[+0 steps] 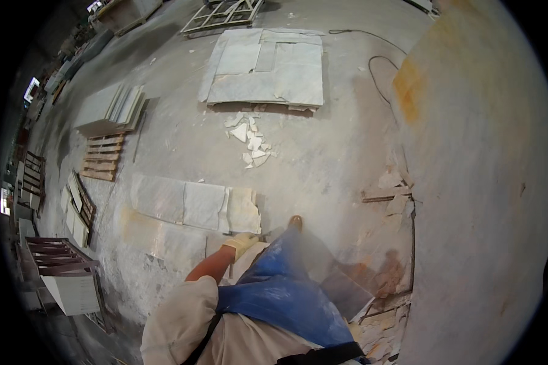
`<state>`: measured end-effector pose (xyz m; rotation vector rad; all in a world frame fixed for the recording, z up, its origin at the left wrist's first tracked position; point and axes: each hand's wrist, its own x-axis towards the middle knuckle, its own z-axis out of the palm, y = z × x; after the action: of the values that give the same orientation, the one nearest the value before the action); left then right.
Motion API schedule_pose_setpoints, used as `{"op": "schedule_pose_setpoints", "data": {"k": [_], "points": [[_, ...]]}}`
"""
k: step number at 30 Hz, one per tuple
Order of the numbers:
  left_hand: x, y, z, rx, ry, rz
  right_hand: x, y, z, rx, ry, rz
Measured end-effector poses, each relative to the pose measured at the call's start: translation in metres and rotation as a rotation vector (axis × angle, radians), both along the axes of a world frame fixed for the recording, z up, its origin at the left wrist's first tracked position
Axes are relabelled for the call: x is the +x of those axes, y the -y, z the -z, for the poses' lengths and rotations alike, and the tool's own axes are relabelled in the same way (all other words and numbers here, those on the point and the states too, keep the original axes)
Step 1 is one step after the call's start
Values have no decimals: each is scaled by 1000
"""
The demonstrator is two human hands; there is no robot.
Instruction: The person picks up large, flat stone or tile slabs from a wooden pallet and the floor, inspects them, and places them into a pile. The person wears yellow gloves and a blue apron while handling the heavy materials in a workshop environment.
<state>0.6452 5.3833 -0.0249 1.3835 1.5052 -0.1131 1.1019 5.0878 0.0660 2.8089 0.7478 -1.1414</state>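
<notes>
My left hand (242, 244), in a pale yellowish work glove, reaches down from the left side of my body. Its fingers look curled, and what lies in them is too small to make out. Thin dark bits show on either side of the glove. Just beyond the hand lies a cream stone piece (244, 210) with a ragged right edge. Left of that piece, a whitish marble slab (205, 205) lies flat on the floor. Another slab (176, 239), stained yellowish, lies nearer to me. My right hand is out of view.
A large upright slab (475, 201) fills the right side, with broken stone (388, 304) along its base. Ahead are a flat stack of slabs (268, 85) and scattered shards (254, 141). Leaning slabs (106, 109), a wooden pallet (103, 157) and a rack (61, 258) stand left. A cable (374, 73) crosses the floor.
</notes>
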Motion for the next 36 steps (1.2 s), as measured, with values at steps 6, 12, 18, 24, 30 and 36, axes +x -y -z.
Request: {"op": "schedule_pose_setpoints", "data": {"k": [6, 12, 18, 24, 30, 36], "points": [[23, -140, -5, 53, 129, -262, 47, -133, 10, 50, 107, -62], [81, -295, -52, 48, 173, -125, 101, -289, -1, 150, -48, 162], [113, -407, -15, -3, 205, -332, 197, -455, 58, -140, -59, -81], [134, -496, 11, -125, 8, -589, 216, -702, 3, -2, -130, -312], [197, -625, -27, -1, 197, -616, 304, -874, 71, 88, 82, -677], [236, -719, 44, -84, 242, -701, 321, -1114, 49, 118, 143, -881]]}}
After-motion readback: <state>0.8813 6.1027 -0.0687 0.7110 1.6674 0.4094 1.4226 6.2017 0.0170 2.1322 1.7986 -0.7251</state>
